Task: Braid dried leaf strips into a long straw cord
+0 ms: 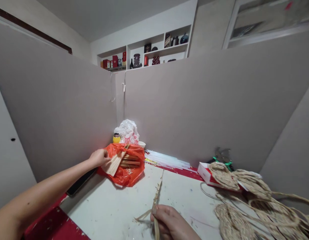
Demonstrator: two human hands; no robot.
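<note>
Over the left edge of a red plastic bag [134, 178], my left hand [100, 157] has its fingers closed on a pale, flat bundle of dry strips [116, 164]. Other tan strips [130, 162] lie inside the open bag beside it. Near the bottom centre, my right hand [166, 221] pinches a thin, frayed strand [157, 194] that points up and away over the white board [101, 213]. Loose ends of the strand stick out to the left and below the fingers.
Coils of twine [231, 220] cover the right side, some on a red and white box [205, 173]. Behind the bag stand a yellow jar [116, 138], a white plastic bag [128, 130] and a bowl [142, 144]. Translucent sticks [169, 160] lie along the grey partition [181, 110].
</note>
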